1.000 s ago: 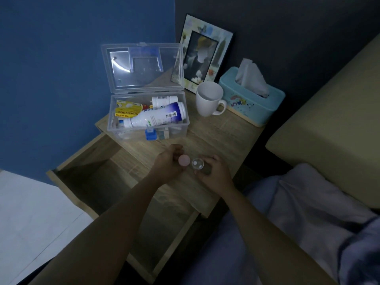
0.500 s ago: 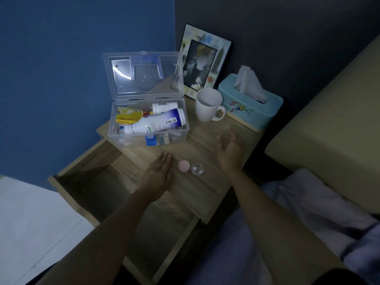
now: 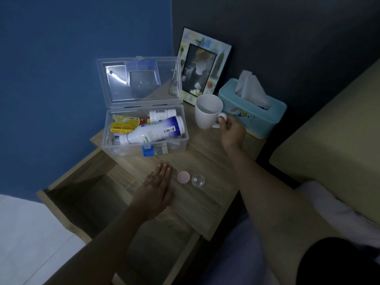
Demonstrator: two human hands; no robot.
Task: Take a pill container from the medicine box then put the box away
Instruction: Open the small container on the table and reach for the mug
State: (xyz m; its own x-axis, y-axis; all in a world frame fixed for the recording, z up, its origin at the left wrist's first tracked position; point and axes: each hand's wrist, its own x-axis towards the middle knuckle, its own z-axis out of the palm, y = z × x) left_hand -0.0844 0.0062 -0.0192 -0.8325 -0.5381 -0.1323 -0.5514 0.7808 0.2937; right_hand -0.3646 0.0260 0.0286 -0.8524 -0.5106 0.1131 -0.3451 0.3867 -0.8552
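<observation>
Nightstand [image 3: 207,161] unchanged; right hand [image 3: 232,132] now grips mug [image 3: 207,112]

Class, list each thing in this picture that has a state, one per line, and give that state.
Clear plastic medicine box: lid up.
Small clear pill container: uncapped, pink cap beside it.
Wooden drawer: pulled out.
White mug: upright, right hand at handle.
Left hand: flat, empty.

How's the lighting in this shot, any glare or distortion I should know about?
Head view: dim, bluish light throughout; bright glare streaks on the medicine box raised lid; wide-angle lens bends the nightstand edges; open drawer interior in deep shadow; pill container stays legible.
</observation>
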